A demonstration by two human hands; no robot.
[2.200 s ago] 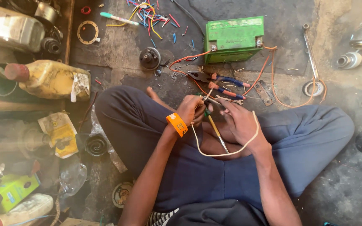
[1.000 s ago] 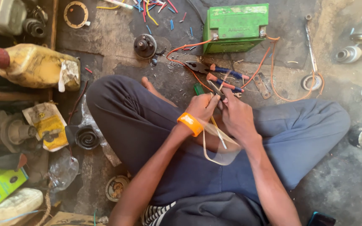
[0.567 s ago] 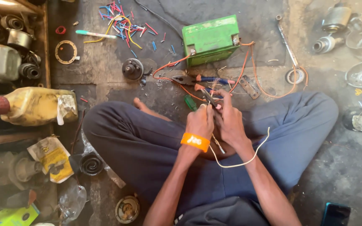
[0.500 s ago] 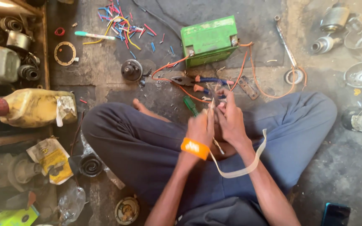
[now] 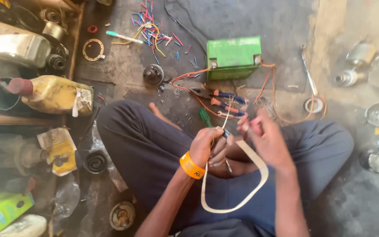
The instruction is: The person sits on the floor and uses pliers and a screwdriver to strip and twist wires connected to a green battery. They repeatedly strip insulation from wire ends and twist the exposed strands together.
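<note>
Person sat cross-legged on floor (image 5: 281,26), dark trousers, both hands up over lap.

L hand (image 5: 207,147): closed in a loose fist around a pale flat cable (image 5: 259,184), w/ orange wristband (image 5: 192,166) at the wrist. A thin pale strand rose from the top of the fist toward the pliers. Cable dropped below the fist, looped wide across the lap and climbed back to the R hand.

R hand (image 5: 266,138): fingers curled, tips pinched at the cable's other end, just beside the L hand. Blurred here, so grip looked like a pinch but couldn't be sure of exact finger placement.

Just beyond hands, on floor: pliers (image 5: 218,94) w/ orange-blue handles, green-handled screwdriver (image 5: 205,117) by the knee. Orange wires (image 5: 277,101) ran from there to a green box-shaped battery (image 5: 233,57), which sat flat, well ahead of the hands.

Farther out: scatter of cut wire bits (image 5: 159,33), many colours; a pen-like tool (image 5: 123,37) w/ green end; small round black part (image 5: 153,74); brown ring gasket (image 5: 93,49).

L side: yellow jug (image 5: 53,94) lying on its side, red cap; crumpled yellow wrapper (image 5: 60,149); green carton (image 5: 7,210) near bottom edge.

R side: long spanner (image 5: 308,72), tape roll (image 5: 313,105), metal lamp parts (image 5: 360,66).
</note>
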